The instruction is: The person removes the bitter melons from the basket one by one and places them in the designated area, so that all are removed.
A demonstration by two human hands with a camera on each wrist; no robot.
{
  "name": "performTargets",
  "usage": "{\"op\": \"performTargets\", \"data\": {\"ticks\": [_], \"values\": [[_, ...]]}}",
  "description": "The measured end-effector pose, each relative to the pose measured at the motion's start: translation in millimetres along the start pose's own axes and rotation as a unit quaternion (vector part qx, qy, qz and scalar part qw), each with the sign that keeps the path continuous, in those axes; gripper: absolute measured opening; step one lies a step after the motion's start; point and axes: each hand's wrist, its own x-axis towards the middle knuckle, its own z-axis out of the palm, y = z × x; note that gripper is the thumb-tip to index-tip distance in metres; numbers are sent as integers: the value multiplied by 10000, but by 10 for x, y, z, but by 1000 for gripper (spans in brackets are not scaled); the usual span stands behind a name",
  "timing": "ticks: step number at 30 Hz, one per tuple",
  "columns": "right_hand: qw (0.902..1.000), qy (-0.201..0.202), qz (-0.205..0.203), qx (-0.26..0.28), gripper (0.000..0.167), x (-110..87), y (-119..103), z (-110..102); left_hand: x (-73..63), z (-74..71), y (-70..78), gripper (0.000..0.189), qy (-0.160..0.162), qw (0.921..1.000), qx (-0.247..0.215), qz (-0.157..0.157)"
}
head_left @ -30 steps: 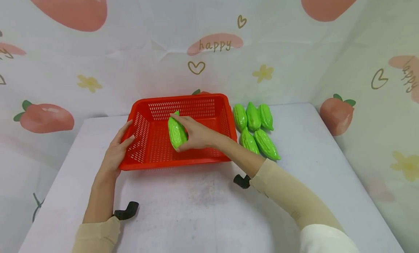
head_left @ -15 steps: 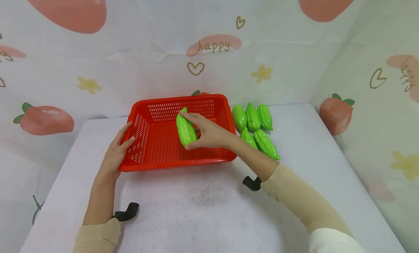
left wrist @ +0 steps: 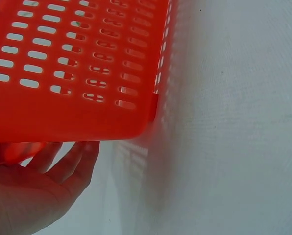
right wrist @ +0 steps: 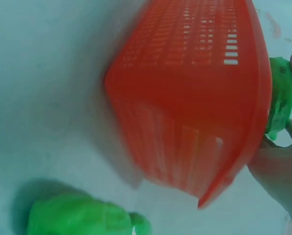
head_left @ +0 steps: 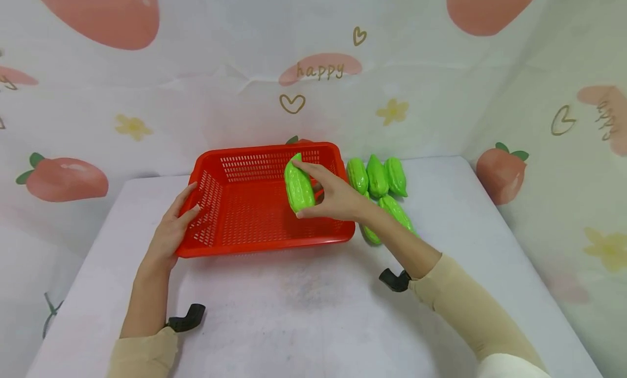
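A green bitter melon (head_left: 299, 186) is pinched between the thumb and fingers of my right hand (head_left: 338, 196), held over the right part of a red plastic basket (head_left: 266, 247). In the right wrist view the bitter melon (right wrist: 281, 95) shows just past the basket's rim. My left hand (head_left: 171, 228) grips the basket's left end, thumb over the rim. From the left wrist, the fingers of that hand (left wrist: 48, 181) appear beneath the basket's rim (left wrist: 62, 132). Several more bitter melons (head_left: 377, 177) lie right of the basket, partly hidden by my right forearm.
A white-covered table (head_left: 274, 318) carries everything. Behind it hangs a patterned cloth (head_left: 225, 106), and another stretch of cloth (head_left: 553, 204) closes off the right side. Black wrist mounts (head_left: 394, 280) stick out from both forearms.
My right hand has moved rightward across the basket with the bitter melon, and a little upward in view. The left hand and basket have stayed in place.
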Motion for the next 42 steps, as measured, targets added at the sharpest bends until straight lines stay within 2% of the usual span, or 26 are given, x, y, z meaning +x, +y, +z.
{"op": "performTargets", "data": {"ticks": [6,14,19,24,29,33,42], "values": [[9999,130,50,-99,97,-139,34,-114,-19,-3,5,58,59,9999,96,-82],[10000,68,-11,-23,95,-313,106,-272,-3,8,13,59,-61,10000,-65,42],[9996,168,196,-69,95,-428,143,-365,29,20,23,58,-99,9999,-62,69],[9987,331,339,171,94,-522,207,-408,19,3,18,58,-111,9999,-57,75],[9961,449,714,240,91,-638,313,-440,-16,-6,-4,57,-110,9999,-37,46],[9938,531,970,134,91,-734,397,-493,-37,7,-19,58,-84,9999,-88,39],[9908,806,1058,-241,92,-920,492,-667,-2,1,6,57,-23,10000,-14,76]]}}
